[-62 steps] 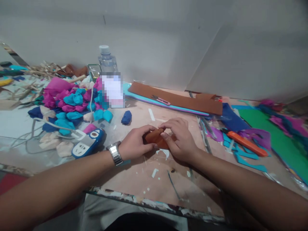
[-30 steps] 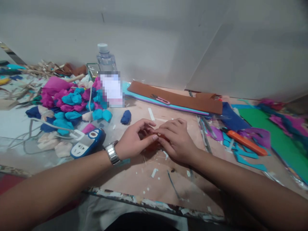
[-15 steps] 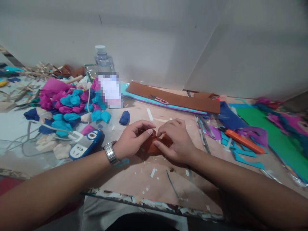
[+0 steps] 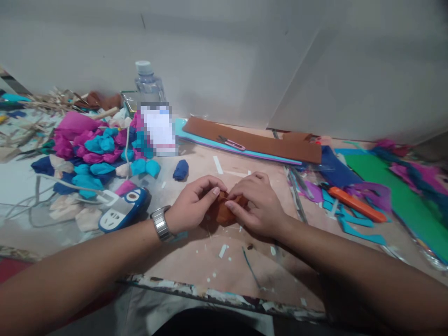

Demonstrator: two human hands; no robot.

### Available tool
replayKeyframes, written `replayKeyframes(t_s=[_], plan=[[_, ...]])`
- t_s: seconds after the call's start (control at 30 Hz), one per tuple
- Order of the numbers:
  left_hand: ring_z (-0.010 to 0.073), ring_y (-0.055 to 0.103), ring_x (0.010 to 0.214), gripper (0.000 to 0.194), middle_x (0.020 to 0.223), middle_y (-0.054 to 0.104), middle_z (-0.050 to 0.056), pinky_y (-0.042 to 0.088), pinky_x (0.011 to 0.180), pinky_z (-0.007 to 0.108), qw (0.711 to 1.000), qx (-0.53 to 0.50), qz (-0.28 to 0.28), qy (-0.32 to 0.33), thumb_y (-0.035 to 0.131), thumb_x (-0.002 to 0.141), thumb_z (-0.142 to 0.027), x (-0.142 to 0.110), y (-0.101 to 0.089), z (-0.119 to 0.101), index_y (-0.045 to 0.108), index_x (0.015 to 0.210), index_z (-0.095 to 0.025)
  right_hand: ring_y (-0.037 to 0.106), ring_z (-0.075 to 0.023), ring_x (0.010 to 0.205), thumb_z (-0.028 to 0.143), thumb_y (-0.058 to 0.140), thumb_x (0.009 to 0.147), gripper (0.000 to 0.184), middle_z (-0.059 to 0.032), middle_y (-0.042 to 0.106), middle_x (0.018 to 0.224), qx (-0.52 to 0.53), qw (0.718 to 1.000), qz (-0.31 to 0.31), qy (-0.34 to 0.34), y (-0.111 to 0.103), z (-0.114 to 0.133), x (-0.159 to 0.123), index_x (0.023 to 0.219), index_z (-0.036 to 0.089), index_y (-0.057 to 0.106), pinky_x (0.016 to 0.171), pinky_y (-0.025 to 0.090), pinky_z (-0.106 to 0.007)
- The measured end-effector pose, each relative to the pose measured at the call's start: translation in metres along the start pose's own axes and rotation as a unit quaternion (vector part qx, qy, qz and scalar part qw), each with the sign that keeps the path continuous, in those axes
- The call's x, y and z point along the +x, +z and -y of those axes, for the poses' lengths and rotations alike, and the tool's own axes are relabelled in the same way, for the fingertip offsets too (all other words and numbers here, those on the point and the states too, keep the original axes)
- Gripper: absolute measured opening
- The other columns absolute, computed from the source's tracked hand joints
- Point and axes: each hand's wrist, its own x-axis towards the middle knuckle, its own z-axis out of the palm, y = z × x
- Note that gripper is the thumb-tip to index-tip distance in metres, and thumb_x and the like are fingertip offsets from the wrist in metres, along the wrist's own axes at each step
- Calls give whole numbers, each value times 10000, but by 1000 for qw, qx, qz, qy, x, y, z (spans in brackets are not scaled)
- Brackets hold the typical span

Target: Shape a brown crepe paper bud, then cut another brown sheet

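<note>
Between my two hands, just above the worktable (image 4: 196, 261), is a brown puffed piece (image 4: 226, 214) that looks like folded paper or thin foam. My left hand (image 4: 196, 203) pinches its upper left edge between thumb and fingers. From the other side, my right hand (image 4: 259, 203) has its thumb and fingertips closed on the upper right part. The fingers partly cover the piece. A small dark blue bundle (image 4: 181, 170) lies beyond my left hand. Flat brown sheets (image 4: 259, 140) lie further back, with small pink-handled snips (image 4: 233, 143) on top.
Left of my hands are a blue and white power strip (image 4: 124, 210) with cables and a heap of pink and blue bundles (image 4: 101, 144). A bottle (image 4: 150, 84) and a blurred phone (image 4: 159, 130) stand behind. To the right lie an orange cutter (image 4: 357, 204), blue scraps and green sheets (image 4: 395, 186).
My right fingers have closed in on the brown piece, and its front now shows more rounded between the hands. The view has shifted slightly.
</note>
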Motion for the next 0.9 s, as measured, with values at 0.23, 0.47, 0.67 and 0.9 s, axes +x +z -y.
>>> replayKeyframes(t_s=[0.23, 0.47, 0.67, 0.9], plan=[[145, 634, 910, 178, 988, 697, 40, 491, 837, 272, 1000, 15, 8, 15, 560, 1050, -301, 0, 2, 1, 673, 1044, -164, 650, -199, 853, 304, 645, 980, 114, 9, 723, 820, 5, 1000, 2, 4, 2, 2, -1, 890, 236, 663, 977, 327, -461], [143, 651, 856, 190, 997, 699, 44, 523, 790, 273, 999, -31, 25, -10, 643, 1016, -353, -2, 5, 3, 650, 1060, -169, 637, -193, 813, 279, 649, 979, 127, 14, 709, 781, -24, 1000, 3, -3, 4, -2, 2, 862, 230, 652, 944, 334, -441], [162, 670, 949, 192, 1057, 692, 58, 540, 852, 288, 1000, -24, 11, -8, 661, 1009, -335, -1, 4, 5, 638, 1102, -169, 643, -203, 840, 331, 686, 964, 122, 3, 725, 831, -36, 999, 12, -4, 3, -2, 3, 912, 228, 645, 962, 327, -447], [167, 656, 965, 185, 1086, 681, 66, 534, 843, 291, 1000, -12, 7, 7, 619, 1031, -343, -2, 5, 5, 633, 1111, -177, 635, -202, 848, 309, 670, 984, 86, 4, 734, 848, -48, 999, 14, -7, 3, -3, 1, 945, 235, 655, 960, 322, -442]])
